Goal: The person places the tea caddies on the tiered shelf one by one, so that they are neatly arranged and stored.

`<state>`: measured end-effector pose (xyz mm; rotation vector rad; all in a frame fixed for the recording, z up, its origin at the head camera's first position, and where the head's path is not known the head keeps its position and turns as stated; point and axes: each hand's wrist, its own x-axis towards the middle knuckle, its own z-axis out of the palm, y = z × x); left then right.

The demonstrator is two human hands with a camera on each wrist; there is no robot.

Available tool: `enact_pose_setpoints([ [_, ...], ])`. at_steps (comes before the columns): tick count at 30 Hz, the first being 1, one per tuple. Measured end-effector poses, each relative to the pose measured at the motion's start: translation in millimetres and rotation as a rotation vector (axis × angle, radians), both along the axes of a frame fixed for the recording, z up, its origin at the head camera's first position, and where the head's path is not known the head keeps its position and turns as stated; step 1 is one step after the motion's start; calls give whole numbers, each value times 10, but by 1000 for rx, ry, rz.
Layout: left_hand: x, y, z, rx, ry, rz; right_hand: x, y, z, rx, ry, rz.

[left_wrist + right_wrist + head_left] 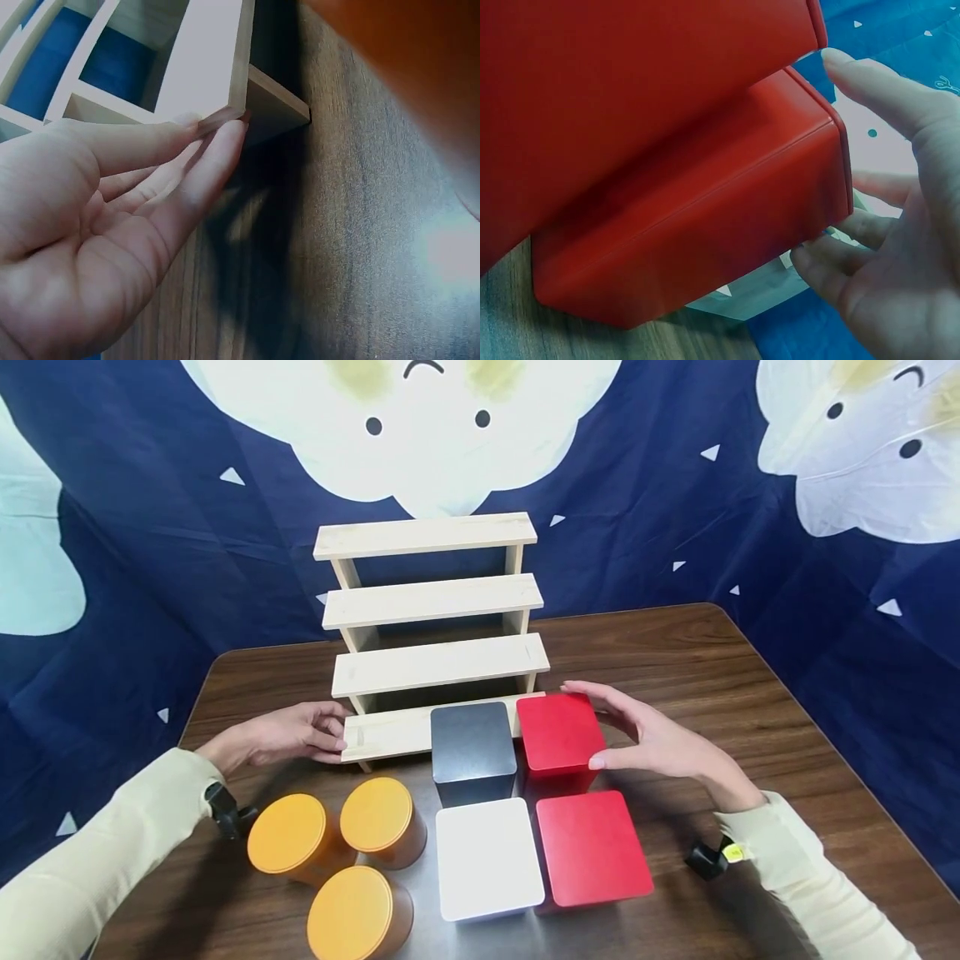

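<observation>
In the head view my left hand (300,732) pinches the left end of the bottom board of a pale wooden tiered stand (438,664). The left wrist view shows that hand (112,217) with its thumb on top of the board (202,60) and fingers beneath. My right hand (652,735) spans the rear red square tin (561,732): thumb at its front right corner, fingers behind its far edge. Seen from the right wrist, part of this tin (705,202) is covered by the front red tin (630,90), and the right hand's fingers (829,270) curl past its edge.
A black square tin (472,743) stands before the bottom board. Nearer are a white square tin (490,858), the front red tin (592,849) and three orange round tins (377,814). All stand on a brown wood-grain table (667,660) with blue cloth (645,527) behind.
</observation>
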<state>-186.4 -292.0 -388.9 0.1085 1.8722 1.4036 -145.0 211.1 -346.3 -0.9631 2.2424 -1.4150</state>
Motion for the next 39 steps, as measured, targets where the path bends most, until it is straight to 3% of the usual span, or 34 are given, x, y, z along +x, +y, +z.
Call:
enact_pose_setpoints([
  [11, -66, -21, 3, 16, -36, -30, 3, 10, -63, 22, -17, 33],
  [19, -106, 9, 7, 7, -71, -13, 14, 24, -79, 52, 18, -20],
  [32, -76, 5, 4, 23, -105, 6, 8, 29, -86, 41, 36, -46],
  [39, -66, 9, 20, 5, -103, 17, 14, 97, 7, 25, 75, -36],
])
